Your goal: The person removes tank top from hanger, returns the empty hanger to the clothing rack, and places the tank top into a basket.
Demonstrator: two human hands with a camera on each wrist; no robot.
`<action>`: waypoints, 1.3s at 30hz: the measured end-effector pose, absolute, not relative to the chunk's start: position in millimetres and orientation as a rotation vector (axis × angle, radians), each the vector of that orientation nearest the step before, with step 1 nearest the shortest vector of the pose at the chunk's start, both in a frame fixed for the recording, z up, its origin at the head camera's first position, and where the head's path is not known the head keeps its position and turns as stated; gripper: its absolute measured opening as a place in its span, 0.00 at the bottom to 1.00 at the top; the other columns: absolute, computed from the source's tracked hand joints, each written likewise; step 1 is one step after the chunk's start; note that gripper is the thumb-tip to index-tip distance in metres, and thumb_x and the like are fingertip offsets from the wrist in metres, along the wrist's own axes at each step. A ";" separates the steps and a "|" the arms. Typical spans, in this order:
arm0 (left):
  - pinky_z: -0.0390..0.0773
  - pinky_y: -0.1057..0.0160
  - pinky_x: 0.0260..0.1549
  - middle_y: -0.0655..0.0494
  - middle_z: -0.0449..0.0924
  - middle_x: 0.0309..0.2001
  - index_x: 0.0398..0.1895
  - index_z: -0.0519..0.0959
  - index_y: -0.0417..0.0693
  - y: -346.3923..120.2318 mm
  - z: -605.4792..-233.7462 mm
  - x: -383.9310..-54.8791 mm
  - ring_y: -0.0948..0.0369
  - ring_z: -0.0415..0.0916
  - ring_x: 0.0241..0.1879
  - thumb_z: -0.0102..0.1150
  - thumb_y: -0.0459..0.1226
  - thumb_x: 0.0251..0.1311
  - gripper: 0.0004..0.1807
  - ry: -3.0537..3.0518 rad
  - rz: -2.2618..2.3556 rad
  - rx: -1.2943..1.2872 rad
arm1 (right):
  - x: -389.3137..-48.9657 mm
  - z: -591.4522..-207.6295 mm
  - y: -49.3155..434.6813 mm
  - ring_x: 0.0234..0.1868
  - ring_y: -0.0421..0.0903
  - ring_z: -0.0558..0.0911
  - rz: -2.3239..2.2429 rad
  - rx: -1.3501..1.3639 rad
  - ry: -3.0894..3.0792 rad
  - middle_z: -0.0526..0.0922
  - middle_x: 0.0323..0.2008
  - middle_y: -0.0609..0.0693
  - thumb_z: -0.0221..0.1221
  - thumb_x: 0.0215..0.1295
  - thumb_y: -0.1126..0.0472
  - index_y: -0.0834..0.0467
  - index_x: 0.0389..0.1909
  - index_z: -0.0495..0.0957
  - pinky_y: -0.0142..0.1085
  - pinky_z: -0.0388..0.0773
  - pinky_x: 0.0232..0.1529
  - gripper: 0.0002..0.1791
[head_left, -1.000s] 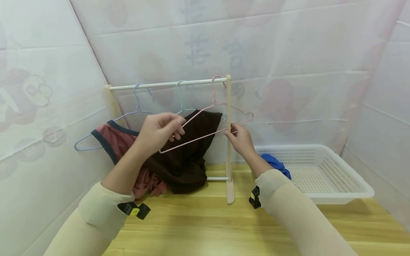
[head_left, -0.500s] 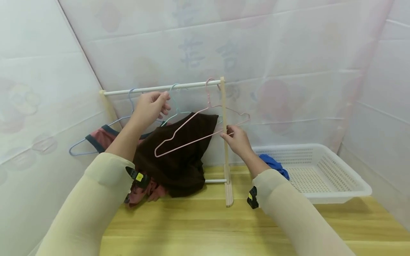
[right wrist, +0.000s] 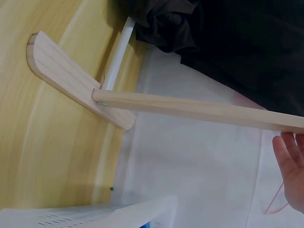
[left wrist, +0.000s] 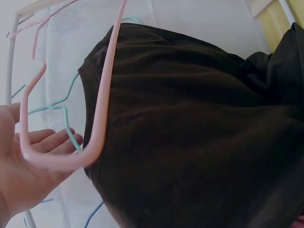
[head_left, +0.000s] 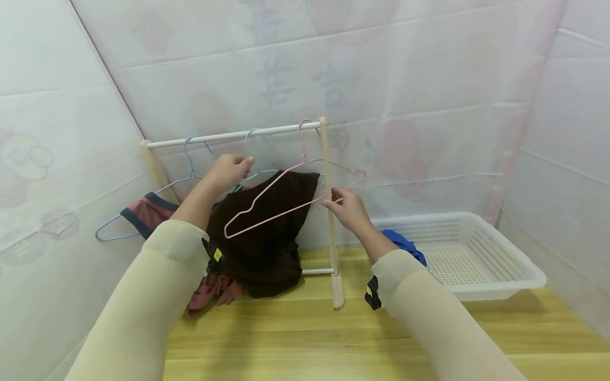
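My left hand [head_left: 232,172] is raised beside the mint-green hanger [head_left: 248,142], under the bar of the clothes rack [head_left: 229,135]. In the left wrist view its fingers [left wrist: 47,142] are extended, fingertips right by the green wire. A dark brown garment [head_left: 267,233] drapes from that hanger. My right hand [head_left: 350,211] grips the rack's right wooden post [right wrist: 204,108], thumb in front of it. A bare pink hanger [head_left: 274,218] hangs at the bar's right end, its lower wire passing close to the right fingers.
A blue hanger [head_left: 110,239] at the left carries a dusty-red top with dark trim [head_left: 150,211]. A white perforated basket [head_left: 495,288] on the right holds a blue cloth [head_left: 405,246]. The rack stands on a wooden table [head_left: 286,338] before a pale printed backdrop [head_left: 429,74].
My left hand has left the pink hanger's left shoulder, rising left, then shifting slightly down and right to the green hanger. My right hand stays at the post. The head view has shifted slightly.
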State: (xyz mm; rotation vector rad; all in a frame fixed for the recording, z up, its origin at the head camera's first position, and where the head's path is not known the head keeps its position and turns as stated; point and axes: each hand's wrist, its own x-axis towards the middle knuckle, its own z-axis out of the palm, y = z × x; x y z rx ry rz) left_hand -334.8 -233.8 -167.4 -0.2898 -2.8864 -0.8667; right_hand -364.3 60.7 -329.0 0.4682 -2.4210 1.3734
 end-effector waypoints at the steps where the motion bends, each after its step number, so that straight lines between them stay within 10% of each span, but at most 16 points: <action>1: 0.65 0.44 0.65 0.36 0.76 0.59 0.68 0.68 0.36 -232.6 -168.1 -336.3 0.44 0.71 0.62 0.36 0.55 0.75 0.35 -2.900 -0.871 -0.293 | -364.4 -328.3 60.7 0.47 0.55 0.84 1.377 0.462 -2.424 0.82 0.45 0.56 0.61 0.68 0.52 0.60 0.54 0.77 0.47 0.81 0.45 0.20; 20: 0.78 0.56 0.43 0.43 0.85 0.43 0.41 0.82 0.34 -219.2 -186.2 -353.8 0.50 0.83 0.42 0.44 0.41 0.76 0.20 -2.850 -0.731 -0.328 | -366.2 -326.2 57.8 0.47 0.55 0.84 1.371 0.469 -2.439 0.82 0.46 0.56 0.62 0.68 0.52 0.60 0.57 0.77 0.47 0.81 0.46 0.22; 30: 0.70 0.62 0.28 0.46 0.85 0.39 0.31 0.82 0.39 -221.5 -187.3 -352.9 0.56 0.73 0.29 0.45 0.40 0.75 0.19 -2.785 -0.673 -0.268 | -367.0 -325.8 54.6 0.48 0.55 0.83 1.364 0.475 -2.443 0.82 0.47 0.57 0.61 0.68 0.52 0.60 0.56 0.77 0.47 0.81 0.46 0.21; 39: 0.70 0.62 0.31 0.44 0.87 0.38 0.30 0.83 0.37 -222.4 -176.9 -347.4 0.52 0.75 0.36 0.47 0.37 0.73 0.18 -2.626 -0.701 -0.242 | -367.0 -325.9 51.5 0.47 0.55 0.84 1.366 0.469 -2.446 0.83 0.46 0.56 0.62 0.68 0.52 0.60 0.55 0.77 0.46 0.81 0.46 0.21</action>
